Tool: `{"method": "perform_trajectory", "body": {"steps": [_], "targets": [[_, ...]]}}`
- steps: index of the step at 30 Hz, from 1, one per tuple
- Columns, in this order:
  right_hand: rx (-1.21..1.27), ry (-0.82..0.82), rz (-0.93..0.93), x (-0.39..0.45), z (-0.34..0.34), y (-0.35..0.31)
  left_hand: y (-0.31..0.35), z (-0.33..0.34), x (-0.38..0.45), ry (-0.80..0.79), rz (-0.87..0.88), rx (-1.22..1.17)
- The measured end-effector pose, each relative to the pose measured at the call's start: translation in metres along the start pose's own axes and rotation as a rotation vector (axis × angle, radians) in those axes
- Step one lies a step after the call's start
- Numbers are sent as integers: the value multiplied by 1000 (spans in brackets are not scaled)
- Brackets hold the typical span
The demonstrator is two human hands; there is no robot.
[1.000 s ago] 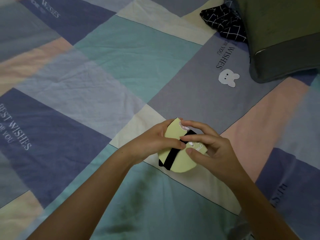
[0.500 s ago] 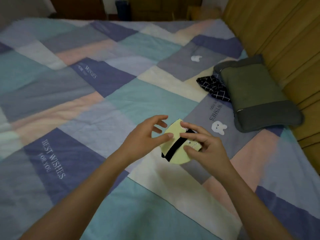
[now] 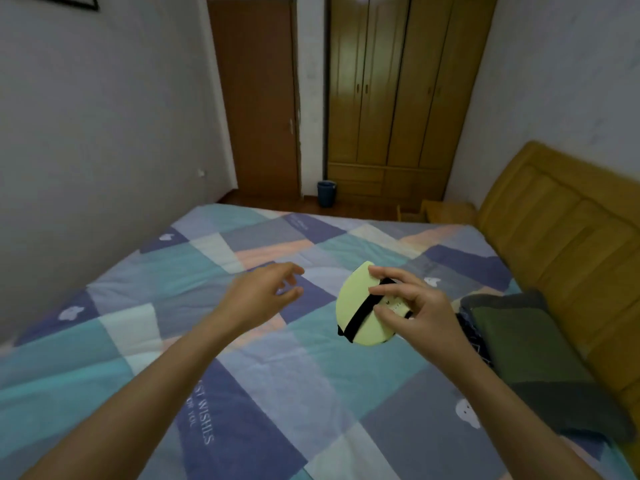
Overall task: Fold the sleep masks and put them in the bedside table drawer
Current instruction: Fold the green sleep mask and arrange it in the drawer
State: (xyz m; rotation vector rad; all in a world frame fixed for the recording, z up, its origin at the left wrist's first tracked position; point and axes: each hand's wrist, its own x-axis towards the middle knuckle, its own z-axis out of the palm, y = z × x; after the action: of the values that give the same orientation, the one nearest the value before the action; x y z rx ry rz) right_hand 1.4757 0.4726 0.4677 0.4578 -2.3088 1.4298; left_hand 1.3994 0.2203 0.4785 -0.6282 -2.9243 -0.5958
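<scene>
The right hand [image 3: 414, 306] covered the right part of the folded yellow sleep mask [image 3: 360, 308], so the small print on it could not be read, and the black strap [image 3: 362, 315] ran out of sight under the fingers. A dark checked cloth [image 3: 472, 336] showed only a sliver between that wrist and the green-grey pillow [image 3: 533, 358]. The bedside table [image 3: 445, 213] past the bed's far corner was mostly hidden by the quilt [image 3: 242, 341], its drawer front out of view. Both forearms were cut off by the bottom edge. The framed picture [image 3: 74, 0] was clipped by the top edge. Quilt lettering near the left arm was blurred.
</scene>
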Motion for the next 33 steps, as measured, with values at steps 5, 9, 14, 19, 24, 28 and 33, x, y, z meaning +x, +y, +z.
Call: {"method": "perform_trajectory", "body": {"steps": [5, 9, 14, 19, 24, 28, 33], "targets": [[0, -51, -215, 16, -4, -80, 24, -84, -66, 144, -84, 109], [80, -104, -354, 21, 12, -129, 33, -137, -133, 242, -181, 198], [203, -198, -510, 20, 65, -196, 18, -192, -226, 334, -334, 260], [324, -295, -652, 10, 142, -268, -4, -243, -319, 403, -480, 353], [443, -378, -693, -12, 229, -334, -32, -289, -416, 448, -600, 426], [510, -420, -739, -34, 307, -391, -66, -323, -495, 488, -677, 469], [616, -494, -763, -69, 402, -469, -109, -359, -595, 522, -801, 494]]}}
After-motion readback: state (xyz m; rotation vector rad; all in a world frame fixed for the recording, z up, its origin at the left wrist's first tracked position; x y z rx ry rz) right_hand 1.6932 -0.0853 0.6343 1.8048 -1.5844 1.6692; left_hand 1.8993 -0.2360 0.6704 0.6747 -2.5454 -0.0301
